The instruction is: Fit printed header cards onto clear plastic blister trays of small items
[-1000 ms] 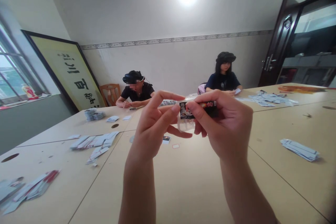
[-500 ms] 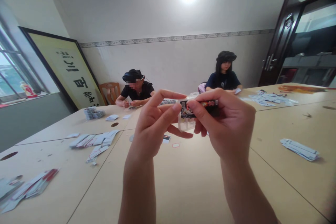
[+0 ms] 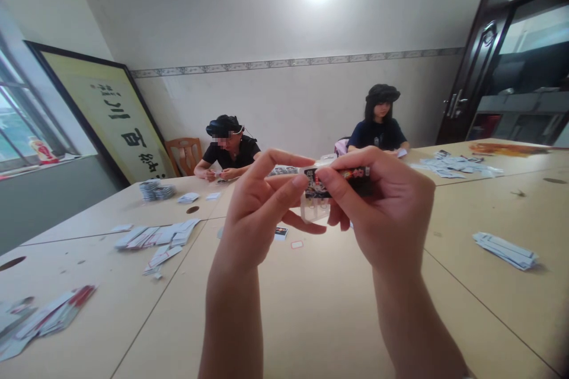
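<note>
between the two raised hands, up in front of the head camera, a small dark card [image 3: 338,180] with red and white print is held with its long axis running left to right. the right hand [image 3: 386,213] is clenched over its right half, thumb in front and fingers curled behind, so that end is mostly hidden. the left hand [image 3: 258,213] pinches at the card's left edge with thumb and forefinger, where a clear plastic sleeve [image 3: 315,208] hangs just below the grip. both hands touch the bundle, and the exposed left end lies toward the left hand. the print on the card is too small and blurred to read. below the grip lies the pale table [image 3: 320,308], with a loose card [image 3: 281,233] and a small red-edged sticker [image 3: 297,244] just under the hands. well to the right of the grip sits a stack of cards [image 3: 507,250]; to the left, fanned piles [image 3: 155,240]. beyond the grip two people sit at work. a framed scroll [image 3: 111,124] leans at far left, its brush characters not legible from this angle.
</note>
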The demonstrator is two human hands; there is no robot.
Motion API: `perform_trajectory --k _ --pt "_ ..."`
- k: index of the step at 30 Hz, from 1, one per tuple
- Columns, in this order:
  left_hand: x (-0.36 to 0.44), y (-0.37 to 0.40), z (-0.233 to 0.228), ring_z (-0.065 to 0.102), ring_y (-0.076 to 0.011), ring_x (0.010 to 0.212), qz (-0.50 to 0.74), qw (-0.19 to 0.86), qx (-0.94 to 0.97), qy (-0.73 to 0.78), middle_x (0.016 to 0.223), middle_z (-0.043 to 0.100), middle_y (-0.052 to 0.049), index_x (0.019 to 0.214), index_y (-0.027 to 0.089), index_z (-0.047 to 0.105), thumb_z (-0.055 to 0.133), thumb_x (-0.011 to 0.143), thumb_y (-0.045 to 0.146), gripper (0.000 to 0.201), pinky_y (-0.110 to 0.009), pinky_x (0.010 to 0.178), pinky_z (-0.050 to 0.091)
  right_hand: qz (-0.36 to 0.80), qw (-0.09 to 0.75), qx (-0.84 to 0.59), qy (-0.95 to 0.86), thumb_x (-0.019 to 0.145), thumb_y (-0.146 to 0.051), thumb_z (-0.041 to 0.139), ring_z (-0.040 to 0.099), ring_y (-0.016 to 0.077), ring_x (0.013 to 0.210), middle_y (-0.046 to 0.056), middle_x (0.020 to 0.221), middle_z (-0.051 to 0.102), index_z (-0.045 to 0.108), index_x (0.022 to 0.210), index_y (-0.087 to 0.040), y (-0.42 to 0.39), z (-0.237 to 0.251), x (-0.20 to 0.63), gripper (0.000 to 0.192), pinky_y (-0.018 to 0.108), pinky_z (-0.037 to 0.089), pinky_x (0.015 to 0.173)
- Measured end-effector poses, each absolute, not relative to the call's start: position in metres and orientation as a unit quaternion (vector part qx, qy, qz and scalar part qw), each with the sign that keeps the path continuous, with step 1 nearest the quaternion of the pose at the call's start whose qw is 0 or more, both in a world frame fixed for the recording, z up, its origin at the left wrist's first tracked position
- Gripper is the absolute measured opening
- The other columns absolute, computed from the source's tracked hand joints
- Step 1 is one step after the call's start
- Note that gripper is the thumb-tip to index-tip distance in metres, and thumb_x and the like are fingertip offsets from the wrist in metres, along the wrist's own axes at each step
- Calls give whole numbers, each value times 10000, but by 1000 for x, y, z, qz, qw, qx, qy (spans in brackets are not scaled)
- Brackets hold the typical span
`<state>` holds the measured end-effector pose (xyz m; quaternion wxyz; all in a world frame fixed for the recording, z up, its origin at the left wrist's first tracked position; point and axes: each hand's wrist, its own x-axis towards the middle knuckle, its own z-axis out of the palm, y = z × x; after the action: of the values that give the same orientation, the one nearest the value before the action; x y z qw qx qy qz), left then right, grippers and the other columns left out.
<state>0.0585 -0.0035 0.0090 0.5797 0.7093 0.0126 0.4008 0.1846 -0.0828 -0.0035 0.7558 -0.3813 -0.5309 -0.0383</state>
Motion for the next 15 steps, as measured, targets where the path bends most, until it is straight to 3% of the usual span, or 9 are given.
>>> perform_trajectory --k 15 --pt "59 -3 8 747 -196 705 409 579 706 16 773 717 27 1025 234 616 665 942 328 135 -371 579 699 -31 755 -381 -532 872 -151 717 540 83 395 -66 531 566 639 731 -235 -83 -3 184 181 199 440 331"
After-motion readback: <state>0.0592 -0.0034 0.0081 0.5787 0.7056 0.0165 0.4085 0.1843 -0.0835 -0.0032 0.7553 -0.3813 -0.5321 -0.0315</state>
